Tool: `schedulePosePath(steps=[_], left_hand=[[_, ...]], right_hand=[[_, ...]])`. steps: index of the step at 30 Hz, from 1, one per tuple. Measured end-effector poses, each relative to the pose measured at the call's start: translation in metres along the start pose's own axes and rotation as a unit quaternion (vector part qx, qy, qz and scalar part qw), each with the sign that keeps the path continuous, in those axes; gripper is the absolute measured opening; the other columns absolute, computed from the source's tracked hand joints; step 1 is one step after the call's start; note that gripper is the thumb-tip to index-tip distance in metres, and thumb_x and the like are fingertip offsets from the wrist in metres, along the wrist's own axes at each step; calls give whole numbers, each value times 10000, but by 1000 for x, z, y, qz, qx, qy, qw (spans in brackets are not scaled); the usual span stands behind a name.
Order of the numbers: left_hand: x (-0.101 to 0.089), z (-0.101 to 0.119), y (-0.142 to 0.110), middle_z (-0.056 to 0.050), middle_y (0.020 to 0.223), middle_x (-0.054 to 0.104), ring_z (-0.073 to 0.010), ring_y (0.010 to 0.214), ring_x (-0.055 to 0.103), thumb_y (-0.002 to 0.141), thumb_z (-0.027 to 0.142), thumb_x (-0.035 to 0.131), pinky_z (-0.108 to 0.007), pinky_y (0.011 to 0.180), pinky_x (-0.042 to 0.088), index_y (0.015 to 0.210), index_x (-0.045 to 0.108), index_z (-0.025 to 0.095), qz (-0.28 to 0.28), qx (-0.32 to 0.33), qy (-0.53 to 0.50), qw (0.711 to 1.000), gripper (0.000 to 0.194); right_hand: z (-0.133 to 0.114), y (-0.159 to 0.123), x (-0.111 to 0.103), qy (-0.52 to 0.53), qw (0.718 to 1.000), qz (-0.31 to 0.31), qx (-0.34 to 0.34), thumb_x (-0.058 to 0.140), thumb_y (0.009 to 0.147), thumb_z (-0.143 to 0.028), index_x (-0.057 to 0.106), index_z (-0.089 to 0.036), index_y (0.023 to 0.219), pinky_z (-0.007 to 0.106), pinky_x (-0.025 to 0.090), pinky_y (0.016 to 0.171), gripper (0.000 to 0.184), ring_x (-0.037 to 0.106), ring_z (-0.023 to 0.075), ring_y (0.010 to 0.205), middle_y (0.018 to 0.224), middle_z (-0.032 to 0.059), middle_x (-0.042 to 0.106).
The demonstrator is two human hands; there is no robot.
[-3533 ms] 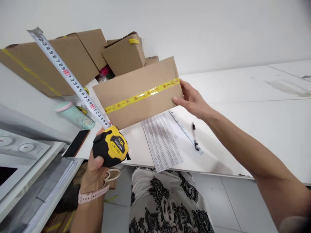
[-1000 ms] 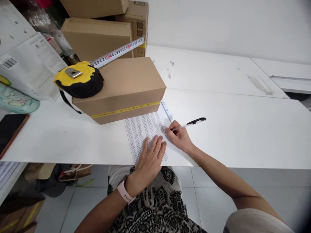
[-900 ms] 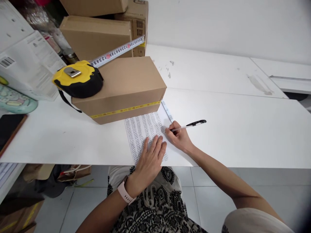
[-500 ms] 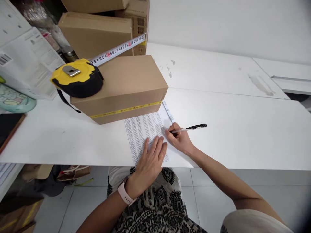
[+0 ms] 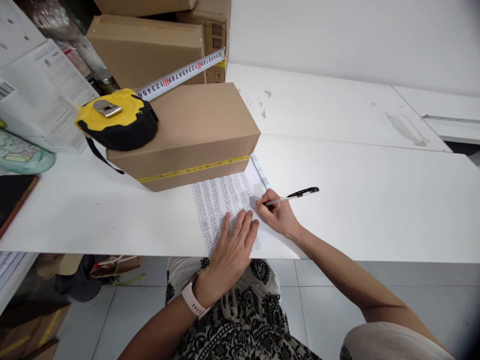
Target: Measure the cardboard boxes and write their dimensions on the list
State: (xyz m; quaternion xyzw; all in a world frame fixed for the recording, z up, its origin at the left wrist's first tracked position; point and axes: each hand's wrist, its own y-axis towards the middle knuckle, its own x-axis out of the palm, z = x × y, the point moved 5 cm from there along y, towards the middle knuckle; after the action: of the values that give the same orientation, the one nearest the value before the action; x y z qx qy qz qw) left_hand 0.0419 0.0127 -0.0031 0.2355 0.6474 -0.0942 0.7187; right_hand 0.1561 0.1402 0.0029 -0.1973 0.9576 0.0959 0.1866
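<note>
My right hand (image 5: 277, 215) grips a pen (image 5: 296, 195) with a black cap, its tip on a printed sheet (image 5: 223, 205) full of small rows of text. My left hand (image 5: 232, 247) lies flat on the lower part of that sheet, fingers stretched out. Just beyond the sheet stands a brown cardboard box (image 5: 191, 132) sealed with yellow tape. On its left end rests a yellow and black tape measure (image 5: 116, 120), its blade (image 5: 180, 75) pulled out toward the back.
More cardboard boxes (image 5: 146, 47) are stacked behind on the white table (image 5: 375, 200). At the left lie a white printed carton (image 5: 41, 95), a pale green bottle (image 5: 22, 155) and a dark phone (image 5: 13, 192). Bags and boxes sit on the floor under the table.
3.5 s ago my hands held the tape measure and the box; the box now stands on the table with the tape measure on it. Over the last second only the pen shifts slightly.
</note>
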Motion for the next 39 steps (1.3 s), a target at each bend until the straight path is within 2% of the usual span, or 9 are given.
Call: schedulePosePath(steps=[6, 12, 18, 22, 39], left_hand=[[2, -1, -1, -235, 1639, 368, -384, 1543, 297, 964, 211, 524, -672, 1215, 311, 1537, 392, 9, -11, 0, -12, 1000, 622], [1, -1, -1, -226, 1661, 327, -374, 1564, 245, 973, 204, 510, -660, 1235, 283, 1558, 366, 21, -22, -3, -6, 1000, 630], [0, 0, 0, -240, 1634, 374, -391, 1536, 308, 963, 199, 519, -671, 1207, 328, 1531, 402, 1, -4, 1, -4, 1000, 613], [0, -1, 0, -233, 1636, 376, -383, 1538, 307, 968, 204, 510, -663, 1209, 330, 1532, 407, 10, -7, -1, -3, 1000, 604], [-3, -1, 2, -234, 1613, 414, -389, 1512, 362, 966, 204, 507, -660, 1185, 373, 1509, 438, 7, -5, 3, 3, 1000, 581]], right_hand=[[4, 1, -3, -6, 1000, 23, 6, 645, 883, -420, 460, -242, 713, 265, 284, 488, 308, 344, 104, 511, 562, -66, 395], [2, 1, -2, -9, 1000, 21, -2, 625, 889, -388, 458, -243, 721, 268, 272, 484, 277, 336, 102, 499, 556, -71, 394], [1, 2, -1, 3, 1000, 11, 1, 631, 875, -398, 442, -244, 701, 264, 270, 480, 299, 328, 100, 503, 557, -71, 382], [3, 2, -2, 1, 1000, 13, 15, 642, 871, -385, 437, -246, 710, 264, 269, 482, 295, 336, 103, 504, 548, -73, 378], [3, 3, -3, 8, 1000, 17, 6, 635, 867, -394, 438, -245, 700, 267, 277, 489, 299, 326, 103, 511, 560, -69, 383]])
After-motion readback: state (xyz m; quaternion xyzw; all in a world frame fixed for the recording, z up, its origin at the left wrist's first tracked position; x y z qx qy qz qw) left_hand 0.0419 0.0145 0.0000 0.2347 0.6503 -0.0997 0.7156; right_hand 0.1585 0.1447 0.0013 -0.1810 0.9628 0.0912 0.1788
